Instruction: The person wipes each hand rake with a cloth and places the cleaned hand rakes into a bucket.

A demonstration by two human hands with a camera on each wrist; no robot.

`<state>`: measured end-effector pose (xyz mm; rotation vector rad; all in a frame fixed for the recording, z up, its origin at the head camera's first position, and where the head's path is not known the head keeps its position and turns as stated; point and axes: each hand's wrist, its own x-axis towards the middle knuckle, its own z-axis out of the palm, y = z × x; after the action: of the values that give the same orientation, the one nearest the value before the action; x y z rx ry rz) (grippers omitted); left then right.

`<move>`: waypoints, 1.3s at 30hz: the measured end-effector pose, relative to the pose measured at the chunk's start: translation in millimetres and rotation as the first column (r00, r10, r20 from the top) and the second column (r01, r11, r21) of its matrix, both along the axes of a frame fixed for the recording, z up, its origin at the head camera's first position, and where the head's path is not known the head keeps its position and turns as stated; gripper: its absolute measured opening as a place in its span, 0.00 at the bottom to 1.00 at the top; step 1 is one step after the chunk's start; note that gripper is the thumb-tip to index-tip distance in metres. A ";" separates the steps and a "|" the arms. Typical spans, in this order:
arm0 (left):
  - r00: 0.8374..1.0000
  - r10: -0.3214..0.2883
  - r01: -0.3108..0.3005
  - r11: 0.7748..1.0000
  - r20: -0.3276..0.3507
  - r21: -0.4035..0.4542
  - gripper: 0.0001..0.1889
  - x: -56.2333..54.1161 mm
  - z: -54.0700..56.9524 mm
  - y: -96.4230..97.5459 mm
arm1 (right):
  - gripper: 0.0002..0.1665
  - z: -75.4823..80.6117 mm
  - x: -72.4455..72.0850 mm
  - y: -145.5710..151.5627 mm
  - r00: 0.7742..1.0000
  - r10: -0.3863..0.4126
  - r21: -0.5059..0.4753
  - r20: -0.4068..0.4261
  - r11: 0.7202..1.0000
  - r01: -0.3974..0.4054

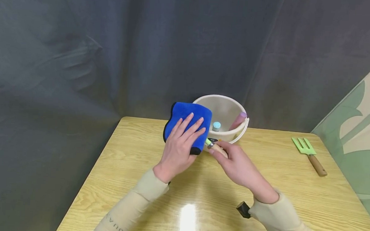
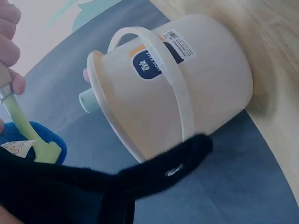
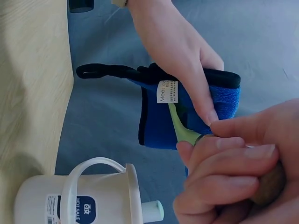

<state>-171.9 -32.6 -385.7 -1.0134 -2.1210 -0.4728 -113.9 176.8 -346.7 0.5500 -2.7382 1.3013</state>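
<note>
Right hand (image 1: 238,165), nearest the right-wrist camera: fingers curled round the wooden handle of a green-headed tool (image 3: 182,131), held before the white bucket (image 1: 219,108). Left hand (image 1: 181,147): fingers extended, grasping a black-edged blue cloth (image 1: 182,111) against the thumb, the tool's head within its fold. Green fork (image 1: 312,156): lay at the table's (image 1: 286,200) right.
</note>
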 end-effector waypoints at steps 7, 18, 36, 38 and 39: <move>0.996 -0.086 0.085 0.996 -0.015 -0.027 0.33 8.0 -1.2 7.9 | 0.17 -2.7 -3.0 -2.7 0.999 -0.020 -0.010 -0.035 1.000 0.020; 0.998 -0.054 0.048 0.992 -0.046 -0.118 0.42 -3.6 -12.3 -15.4 | 0.15 -10.6 -3.1 -7.9 1.000 0.011 0.013 -0.013 1.000 -0.010; 0.993 -0.117 0.115 0.990 0.017 0.083 0.39 -20.5 -13.2 -33.7 | 0.10 -7.5 -2.0 -10.9 0.999 0.028 -0.001 0.021 1.000 -0.028; 0.992 -0.116 0.111 0.987 0.039 0.115 0.39 -19.3 -12.8 -32.2 | 0.11 -8.0 -1.6 -10.2 0.999 0.030 -0.001 0.035 1.000 -0.030; 0.992 -0.116 0.108 0.986 0.051 0.130 0.39 -18.5 -12.1 -31.3 | 0.11 -8.2 -1.3 -9.7 0.999 0.031 -0.002 0.041 1.000 -0.031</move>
<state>-190.5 -63.9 -397.8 -1.0605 -2.0636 -0.6921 -115.2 167.2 -354.9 0.5742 -2.7723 1.3350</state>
